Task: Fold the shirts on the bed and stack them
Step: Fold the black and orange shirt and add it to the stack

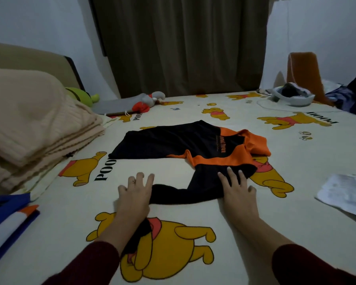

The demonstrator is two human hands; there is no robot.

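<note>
The fingers of the right hand [237, 191] are spread and lie flat on the near black sleeve of the shirt [173, 144], pressing it to the bed [245, 233]. The fingers of the left hand [135, 192] are also spread and straight; they rest at the sleeve's cuff end, partly on cloth and partly on the sheet. Neither hand pinches anything. This flat pressure likely smooths the sleeve and holds it steady for the first fold.

Beyond the fingertips, the black and orange shirt lies open across the middle of the bed, collar to the right. Orange lettering on its chest is too small to read.

The sheet carries cartoon bears and the printed word "POOH", just beyond the left fingers and again upside down far beyond the right.

Left of the left hand lies a stack of folded beige cloth [33, 128], with folded blue, white and orange fabric [8, 214] nearer. Right of the right hand lies a white paper [345, 193]. No folded shirt stack is evident yet.
</note>
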